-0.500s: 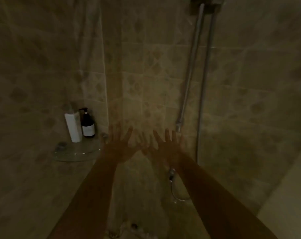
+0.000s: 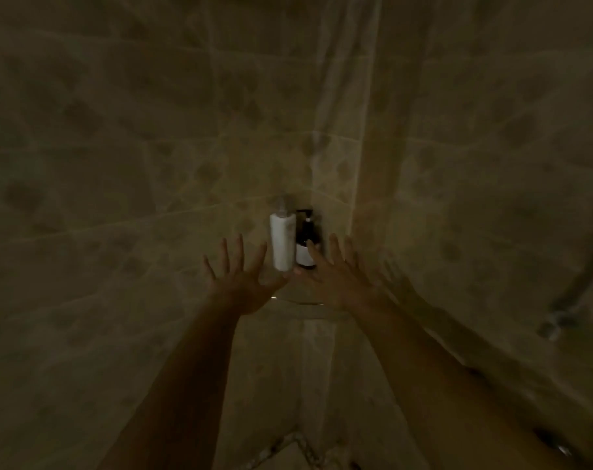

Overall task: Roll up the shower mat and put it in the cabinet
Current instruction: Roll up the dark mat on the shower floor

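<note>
Dim, blurred tiled shower corner (image 2: 336,184); white bottle (image 2: 282,244) and dark bottle (image 2: 305,242) seen far. Left hand (image 2: 241,283) and right hand (image 2: 339,278) spread wide, nothing held.

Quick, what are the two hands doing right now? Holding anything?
Left hand: open, fingers spread, holding nothing.
Right hand: open, fingers spread, holding nothing.

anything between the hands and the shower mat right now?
Can't say: no shower mat or cabinet is in view. Both hands, left hand and right hand, are open and empty, raised toward the tiled corner before a white bottle and a dark pump bottle.
</note>
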Motion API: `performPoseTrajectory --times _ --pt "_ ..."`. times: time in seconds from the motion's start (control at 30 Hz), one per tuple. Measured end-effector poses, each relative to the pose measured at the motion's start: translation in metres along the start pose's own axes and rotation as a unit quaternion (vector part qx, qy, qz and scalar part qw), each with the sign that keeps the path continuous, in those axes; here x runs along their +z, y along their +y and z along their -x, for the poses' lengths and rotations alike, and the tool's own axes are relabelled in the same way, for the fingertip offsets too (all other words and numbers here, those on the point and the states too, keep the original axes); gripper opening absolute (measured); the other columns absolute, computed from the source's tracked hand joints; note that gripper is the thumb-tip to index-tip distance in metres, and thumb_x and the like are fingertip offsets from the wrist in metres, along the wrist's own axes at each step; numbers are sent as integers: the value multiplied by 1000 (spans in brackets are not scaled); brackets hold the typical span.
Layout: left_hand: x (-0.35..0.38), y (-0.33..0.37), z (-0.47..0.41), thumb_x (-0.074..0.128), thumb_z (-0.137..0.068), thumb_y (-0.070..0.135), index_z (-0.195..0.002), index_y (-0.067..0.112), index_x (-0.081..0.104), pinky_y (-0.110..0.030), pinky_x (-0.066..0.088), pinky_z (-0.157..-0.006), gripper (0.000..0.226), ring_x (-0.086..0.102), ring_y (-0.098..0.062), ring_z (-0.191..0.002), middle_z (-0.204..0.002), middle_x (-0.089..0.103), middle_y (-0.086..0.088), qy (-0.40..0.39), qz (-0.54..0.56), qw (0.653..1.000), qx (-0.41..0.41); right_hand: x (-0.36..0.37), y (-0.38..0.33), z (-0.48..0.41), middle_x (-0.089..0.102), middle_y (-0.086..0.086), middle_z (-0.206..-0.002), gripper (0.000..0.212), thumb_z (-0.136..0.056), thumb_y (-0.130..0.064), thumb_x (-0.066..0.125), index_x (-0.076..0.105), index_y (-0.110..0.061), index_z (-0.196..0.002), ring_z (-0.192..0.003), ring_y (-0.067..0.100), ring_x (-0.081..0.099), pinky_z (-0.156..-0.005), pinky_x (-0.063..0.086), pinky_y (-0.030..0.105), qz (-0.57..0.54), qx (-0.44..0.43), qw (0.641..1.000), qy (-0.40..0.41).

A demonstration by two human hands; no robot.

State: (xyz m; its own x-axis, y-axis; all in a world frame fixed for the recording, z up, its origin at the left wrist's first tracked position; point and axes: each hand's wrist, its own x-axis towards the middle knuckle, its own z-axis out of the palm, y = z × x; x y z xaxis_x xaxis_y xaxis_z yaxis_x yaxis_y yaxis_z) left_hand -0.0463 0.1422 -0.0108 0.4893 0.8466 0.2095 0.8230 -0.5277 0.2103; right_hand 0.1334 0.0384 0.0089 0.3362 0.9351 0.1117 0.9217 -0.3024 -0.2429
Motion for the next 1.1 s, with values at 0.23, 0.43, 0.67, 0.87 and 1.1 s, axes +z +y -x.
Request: performPoseTrajectory --times 0.23,0.43,0.67,0.87,1.1 --pt "-5 -80 27 2 -52 102 -146 51 -8 -67 -19 -108 108 -35 -27 -140 -158 -29 1 23 -7 983 -180 47 -82 -62 -15 4 -163 76 -91 -74 20 0 -36 -154 -146 26 -24 -118 -4 50 -22 -207 978 -10" --pt "-1 -124 92 0 -53 102 -144 51 -17 -66 -22 -106 106 -38 -28 -138 -155 -35 0 27 -33 937 -347 84 -154 -69 -14 7 -163 79 -88 -77 19 2 -38 -154 -147 30 -22 -116 -12 55 -3 -324 943 -70" --pt "-2 -149 196 1 -54 102 -143 51 -17 -66 -25 -102 104 -38 -30 -138 -153 -36 1 22 -40 868 -495 132 -226 -31 -15 8 -163 83 -83 -82 12 -1 -39 -152 -146 34 -20 -114 -10 61 28 -457 878 -142" --pt "21 -148 322 -2 -55 101 -142 50 -23 -64 -29 -99 103 -44 -31 -133 -150 -41 0 13 3 781 -625 191 -289 42 -13 9 -163 85 -83 -83 15 -3 -38 -153 -148 34 -15 -113 -8 63 61 -576 793 -188" --pt "60 -148 524 -1 -55 101 -140 51 -25 -64 -30 -101 102 -46 -28 -131 -145 -46 3 13 29 634 -773 285 -371 219 -17 8 -162 88 -78 -88 12 -3 -42 -152 -147 32 -19 -113 -13 59 84 -706 644 -282"
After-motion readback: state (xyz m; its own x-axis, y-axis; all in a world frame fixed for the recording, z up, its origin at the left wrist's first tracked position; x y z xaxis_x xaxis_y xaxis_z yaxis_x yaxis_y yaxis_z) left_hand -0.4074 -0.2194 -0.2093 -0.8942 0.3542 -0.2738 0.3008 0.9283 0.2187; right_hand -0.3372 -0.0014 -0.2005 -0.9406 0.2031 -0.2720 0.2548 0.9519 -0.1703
